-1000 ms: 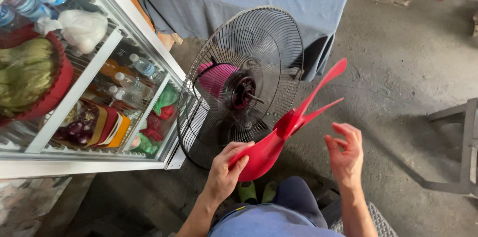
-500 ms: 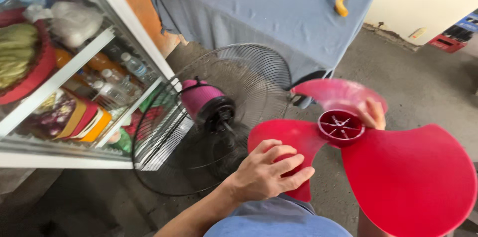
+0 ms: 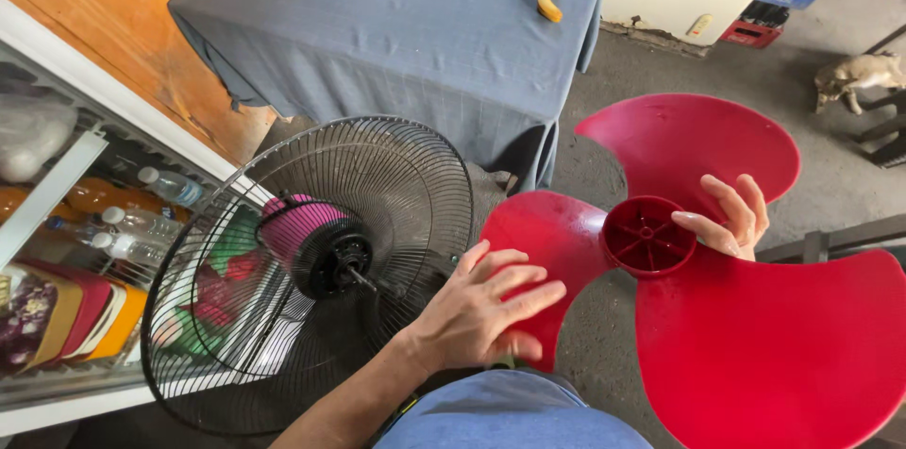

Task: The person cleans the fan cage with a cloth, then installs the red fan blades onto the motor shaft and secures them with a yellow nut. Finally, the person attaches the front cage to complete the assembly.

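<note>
A red three-bladed fan blade point(image 3: 755, 336) faces me, held flat in front of my lap with its round hub point(image 3: 648, 235) in the middle. My left hand point(image 3: 481, 309) grips the left blade at its lower edge. My right hand point(image 3: 731, 215) holds the upper blade just right of the hub. To the left stands a fan with its black rear wire guard point(image 3: 311, 270) open at the front, showing a pink motor housing point(image 3: 294, 227) and the bare shaft point(image 3: 357, 265). The blade is off the shaft, to its right.
A glass-fronted cabinet point(image 3: 66, 260) with bottles and packets stands at the left. Behind the fan is a table under a grey-blue cloth point(image 3: 396, 24) with a banana point(image 3: 547, 1) on it. Crates point(image 3: 774, 6) and a small animal point(image 3: 854, 76) are at the far right on the concrete floor.
The blade has turned from edge-on to facing me and swung to the right. My view has tilted up, showing more of the table.
</note>
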